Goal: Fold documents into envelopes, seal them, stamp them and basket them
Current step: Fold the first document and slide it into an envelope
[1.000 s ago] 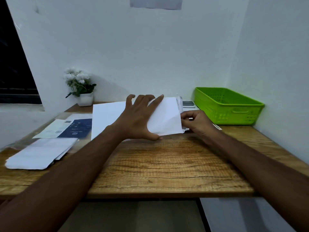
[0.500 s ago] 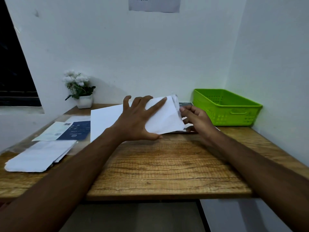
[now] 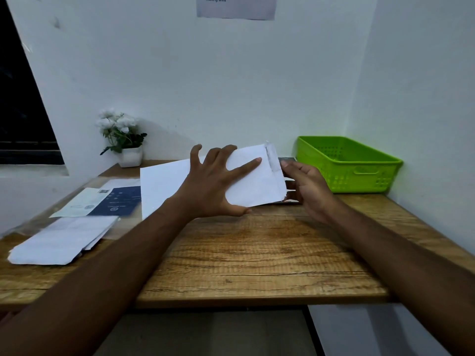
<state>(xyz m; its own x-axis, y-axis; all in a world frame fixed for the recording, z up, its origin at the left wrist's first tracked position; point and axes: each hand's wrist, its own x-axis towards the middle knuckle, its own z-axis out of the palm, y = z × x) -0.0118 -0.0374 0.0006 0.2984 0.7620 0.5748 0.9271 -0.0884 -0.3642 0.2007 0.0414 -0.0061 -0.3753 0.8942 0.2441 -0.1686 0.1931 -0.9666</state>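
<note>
- One view only, head cam, looking down at the wooden table [image 3: 257, 253].
- L hand [image 3: 213, 186]: fingers spread wide, pressed flat on the white envelope [image 3: 259, 183], thumb at its near edge.
- Envelope sits far-centre on the table, long side running L to R, its R end w/ the flap [image 3: 272, 156] raised a bit.
- R hand [image 3: 308, 186]: relaxed, fingers nearly straight, index tip touching the flap end. Lower fingers reach the envelope's near R corner; I can't tell whether they go under it.
- Envelope's L part overlaps a big white sheet [image 3: 162, 186] lying flat beneath my L wrist.
- Small dark item [image 3: 287, 159] just behind the flap, btwn envelope and basket; too hidden for me to ID.
- Green basket [image 3: 359, 176] in the far R corner, near the R hand, not touching it.
- L side: blue-and-white leaflet [image 3: 115, 201], then a pile of white papers [image 3: 64, 240] nearer me.
- Far L: white flowers in a white pot [image 3: 123, 140] by the wall.
- Notice [image 3: 236, 7] on the wall up top, reads "mailing area".
</note>
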